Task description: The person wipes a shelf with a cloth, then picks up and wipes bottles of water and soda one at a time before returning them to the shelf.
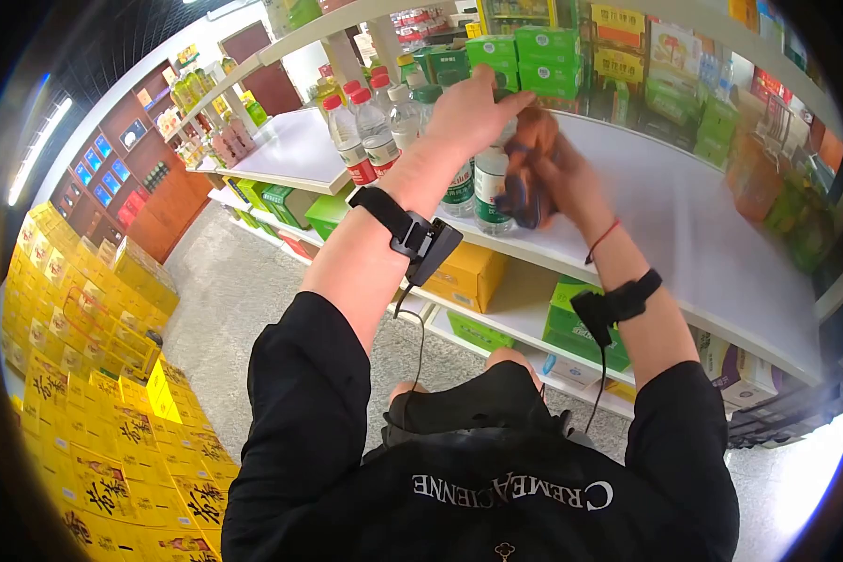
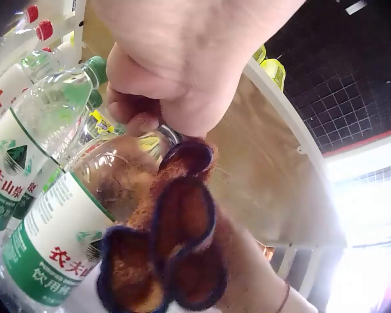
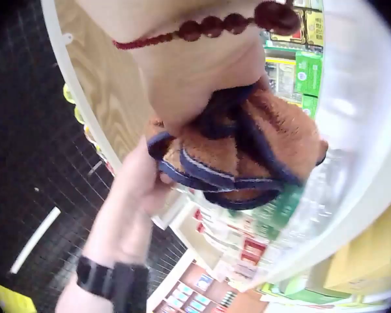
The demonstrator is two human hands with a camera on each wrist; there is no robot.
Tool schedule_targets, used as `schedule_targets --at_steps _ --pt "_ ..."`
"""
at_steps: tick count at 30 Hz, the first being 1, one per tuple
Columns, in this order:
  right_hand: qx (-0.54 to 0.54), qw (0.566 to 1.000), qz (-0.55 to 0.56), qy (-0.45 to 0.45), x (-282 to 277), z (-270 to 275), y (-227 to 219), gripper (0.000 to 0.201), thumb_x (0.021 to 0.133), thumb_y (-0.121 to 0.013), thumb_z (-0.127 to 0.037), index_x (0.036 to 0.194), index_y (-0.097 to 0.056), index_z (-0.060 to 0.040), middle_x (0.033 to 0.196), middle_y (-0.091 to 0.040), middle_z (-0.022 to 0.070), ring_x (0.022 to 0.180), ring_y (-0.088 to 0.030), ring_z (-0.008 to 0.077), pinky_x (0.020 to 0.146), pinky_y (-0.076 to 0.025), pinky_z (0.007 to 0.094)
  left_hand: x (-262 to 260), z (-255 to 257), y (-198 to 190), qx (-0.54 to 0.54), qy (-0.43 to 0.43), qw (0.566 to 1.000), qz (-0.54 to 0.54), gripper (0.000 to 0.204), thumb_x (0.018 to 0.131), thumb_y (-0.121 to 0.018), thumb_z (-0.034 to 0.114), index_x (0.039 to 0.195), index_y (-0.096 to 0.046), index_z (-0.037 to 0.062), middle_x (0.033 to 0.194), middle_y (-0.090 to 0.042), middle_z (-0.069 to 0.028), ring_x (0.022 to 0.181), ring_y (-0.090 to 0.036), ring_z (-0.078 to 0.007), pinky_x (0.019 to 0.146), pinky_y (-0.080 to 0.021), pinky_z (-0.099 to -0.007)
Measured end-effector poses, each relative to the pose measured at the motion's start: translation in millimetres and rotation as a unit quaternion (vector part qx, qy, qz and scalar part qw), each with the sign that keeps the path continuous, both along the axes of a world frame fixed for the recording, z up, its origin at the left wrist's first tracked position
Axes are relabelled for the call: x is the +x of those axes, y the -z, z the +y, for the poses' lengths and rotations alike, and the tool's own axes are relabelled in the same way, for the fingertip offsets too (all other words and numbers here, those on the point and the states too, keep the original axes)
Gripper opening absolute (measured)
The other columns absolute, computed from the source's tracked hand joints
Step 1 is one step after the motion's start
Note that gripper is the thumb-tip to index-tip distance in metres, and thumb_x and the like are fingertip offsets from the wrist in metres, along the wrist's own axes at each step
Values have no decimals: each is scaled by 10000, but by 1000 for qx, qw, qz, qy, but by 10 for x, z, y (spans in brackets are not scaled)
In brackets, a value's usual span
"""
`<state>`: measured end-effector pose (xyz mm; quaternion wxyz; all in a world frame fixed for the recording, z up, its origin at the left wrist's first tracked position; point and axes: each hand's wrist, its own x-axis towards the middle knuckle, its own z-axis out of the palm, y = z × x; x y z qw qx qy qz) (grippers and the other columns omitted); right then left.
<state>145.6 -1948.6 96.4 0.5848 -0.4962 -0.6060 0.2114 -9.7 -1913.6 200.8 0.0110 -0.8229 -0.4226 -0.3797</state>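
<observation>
Left wrist view: left hand (image 2: 176, 59) fingers curl over the top of a clear water bottle (image 2: 72, 222), pinching at its neck; the cap itself is hidden under the fingers. Bottle carries a green-and-white label with red Chinese characters. Pressed against the bottle's side at 4 o'clock from that grip is a bunched brown cloth (image 2: 173, 254) with dark blue edging.

Right wrist view: right hand (image 3: 195, 78) fingers are clenched round the same cloth (image 3: 247, 153), folds spilling out below the palm and lying against the bottle's clear wall. A red bead bracelet (image 3: 208, 29) crosses the wrist.

Head view: both hands meet at 12 o'clock, left hand (image 1: 473, 112) on top of the bottle (image 1: 490, 192), right hand (image 1: 557, 183) with cloth (image 1: 531, 164) just beside it at 3 o'clock. The bottle stands upright near the front edge of a white shelf (image 1: 684, 234). More bottles (image 1: 365, 136), red-capped, stand in a group at 9 o'clock from it. Green boxes (image 1: 534, 56) sit further back on the shelf, at 12 o'clock. Yellow cartons (image 1: 84, 375) are stacked on the floor at 8 o'clock. Black wrist cameras are strapped to both forearms.
</observation>
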Motion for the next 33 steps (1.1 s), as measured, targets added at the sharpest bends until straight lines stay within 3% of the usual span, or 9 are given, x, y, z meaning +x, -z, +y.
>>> schedule_targets --at_steps 2,6,13,15,16,19,21,26,33 --pt "-78 984 -158 20 69 63 345 461 773 -610 -238 1195 -535 -69 934 -637 190 870 -616 332 798 -478 374 -60 98 50 0 4 1000 -20 507 835 -578 483 917 -498 -11 797 -621 -222 805 -618 -368 690 -462 -413" --pt "-19 966 -256 29 70 -36 521 396 765 -605 -209 1128 -570 -54 913 -637 192 851 -615 340 782 -481 379 -148 101 66 -32 -16 999 -14 493 850 -548 492 950 -502 12 780 -621 -209 800 -611 -384 695 -458 -418" --pt "50 998 -40 23 20 153 -179 469 756 -583 -145 1210 -524 -41 913 -633 195 867 -614 336 784 -481 359 -167 148 156 7 39 999 26 360 919 -471 334 1102 -517 27 936 -612 -178 906 -593 -353 772 -464 -414" --pt "98 994 -33 46 -46 143 -359 482 764 -582 -141 1231 -511 -42 921 -636 190 875 -616 329 789 -480 355 -202 243 198 261 83 945 180 283 930 -426 221 1131 -531 53 1073 -562 -150 977 -569 -316 817 -470 -402" --pt "125 991 -3 39 -84 134 -412 479 771 -584 -149 1234 -511 -50 928 -639 183 878 -618 319 789 -480 353 -210 258 203 261 84 945 179 283 930 -426 221 1131 -531 53 1073 -562 -150 977 -569 -316 817 -470 -402" --pt "94 987 -59 119 -171 72 -304 478 782 -596 -168 1240 -510 -65 926 -650 157 870 -628 288 786 -483 349 -212 294 197 235 59 945 221 269 924 -400 149 1142 -534 67 1140 -518 -126 1001 -557 -295 830 -476 -386" --pt "71 997 -9 26 -176 116 -24 478 784 -603 -185 1236 -511 -60 909 -648 165 850 -628 305 775 -485 367 -223 313 194 75 71 989 104 271 928 -418 197 1119 -548 55 1108 -549 -145 989 -564 -311 827 -465 -399" --pt "-28 988 -152 1 20 143 578 449 773 -613 -212 1184 -548 -45 928 -647 190 894 -624 340 783 -487 391 -223 179 119 -7 52 999 4 407 883 -504 406 1037 -591 40 982 -612 -179 939 -587 -345 798 -456 -410" --pt "1 977 -214 -16 79 64 81 425 774 -589 -212 1151 -562 -18 969 -628 225 933 -616 335 820 -473 368 -247 75 69 -41 -10 998 -39 547 819 -564 522 995 -595 6 882 -637 -217 884 -606 -383 757 -469 -424"
